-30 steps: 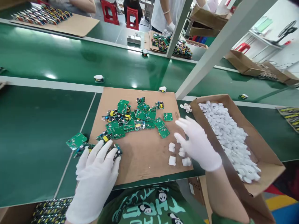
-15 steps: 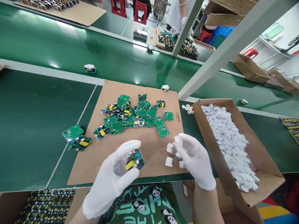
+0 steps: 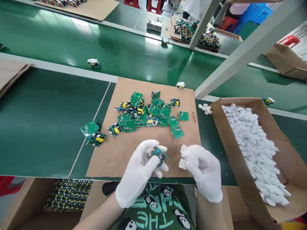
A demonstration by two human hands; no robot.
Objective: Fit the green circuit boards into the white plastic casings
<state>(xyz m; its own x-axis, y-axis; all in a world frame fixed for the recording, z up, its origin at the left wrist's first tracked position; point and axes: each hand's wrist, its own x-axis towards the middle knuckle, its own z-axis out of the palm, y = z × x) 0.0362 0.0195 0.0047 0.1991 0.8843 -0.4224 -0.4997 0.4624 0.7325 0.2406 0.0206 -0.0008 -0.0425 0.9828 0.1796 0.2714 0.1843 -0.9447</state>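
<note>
My left hand (image 3: 144, 172), in a white glove, grips a small green circuit board (image 3: 158, 156) by its edges, above the front of the cardboard sheet (image 3: 144, 145). To its right, my gloved right hand (image 3: 202, 171) has its fingers closed on white pads (image 3: 189, 160). Several of these pads overlap at the fingertips, and some may be lying on the cardboard beneath them. Further back lies a loose pile of circuit boards (image 3: 153, 111), some green side up, others showing their components. Two more boards (image 3: 93, 132) lie at the sheet's left edge.
An open carton (image 3: 225, 137) of white pads (image 3: 254, 150) stands at right, beside a few pale discs (image 3: 205, 109). Behind the sheet runs a green conveyor (image 3: 120, 54) carrying spaced boards with white tops (image 3: 93, 63). A slanted grey post (image 3: 230, 60) rises at back right. Below left sits a box of boards (image 3: 68, 195).
My left hand has moved right, closer to the right hand, and the board in it has turned. The loose white pads have been gathered at my right fingertips. The head view has shifted.
</note>
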